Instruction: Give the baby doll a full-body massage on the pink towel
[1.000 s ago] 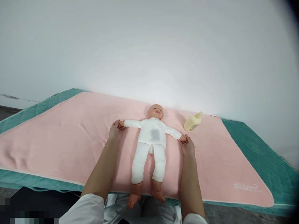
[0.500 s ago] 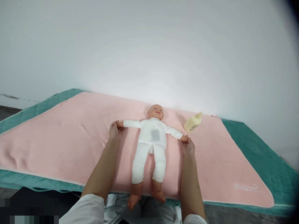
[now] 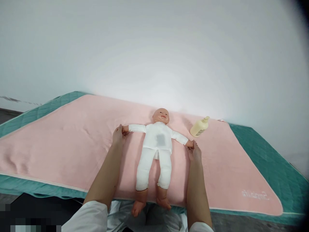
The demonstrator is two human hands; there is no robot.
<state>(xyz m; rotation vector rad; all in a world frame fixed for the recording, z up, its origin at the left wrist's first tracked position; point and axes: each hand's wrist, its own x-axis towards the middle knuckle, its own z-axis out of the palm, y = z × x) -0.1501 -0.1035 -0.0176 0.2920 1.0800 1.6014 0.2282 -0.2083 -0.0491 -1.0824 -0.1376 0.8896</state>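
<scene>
The doll [image 3: 156, 141] is lying face up on the pink mat [image 3: 67, 138], in front of us and close to the near edge, its feet [image 3: 163, 201] reaching the border and seeming to jut past it. Our left grip [image 3: 118, 134] is pinching one of its small hands [image 3: 125, 128], narrow around it, and our right grip [image 3: 195, 152] is holding the other in the same way. If we were pulling harder toward ourselves, the whole body could be sliding off the edge, since the feet seem to be getting little support there; uneven tugging could be twisting it askew, and the small hands could be slipping from our hold. The yellow bottle [image 3: 198, 128] is standing just beyond our right grip, so an outward swing could be knocking it over. The head [image 3: 161, 115] is pointing toward the wall [image 3: 154, 48], the feet toward us; the long axis is running nearly straight away from us, leaning slightly rightward at the head, while both arms [image 3: 137, 128] are spreading out sideways.
</scene>
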